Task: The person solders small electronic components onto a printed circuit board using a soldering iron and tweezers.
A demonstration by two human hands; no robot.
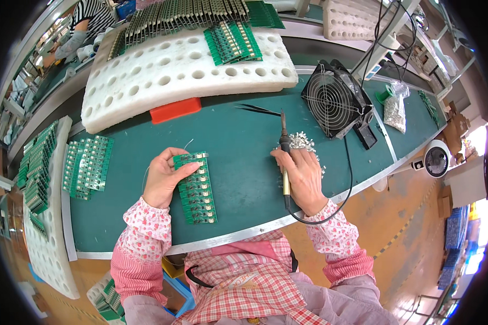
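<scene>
Head view: the left hand [165, 176] pinches a green circuit panel [198, 196] toward eight o'clock over the worktop [246, 189]; toward three o'clock, the right hand [305, 176] grips a soldering iron [285, 142] beside small white parts [302, 141].

left hand [164, 176] partly behind board [198, 192], tiny white bits [302, 142] indistinct

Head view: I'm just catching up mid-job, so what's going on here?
A person is working with both hands at a green bench. The left hand holds a green circuit board panel. The right hand holds a soldering iron, tip pointing away from the person, and is at a pile of small white parts. More green boards lie to the left; a black fan stands beyond the pile.
</scene>
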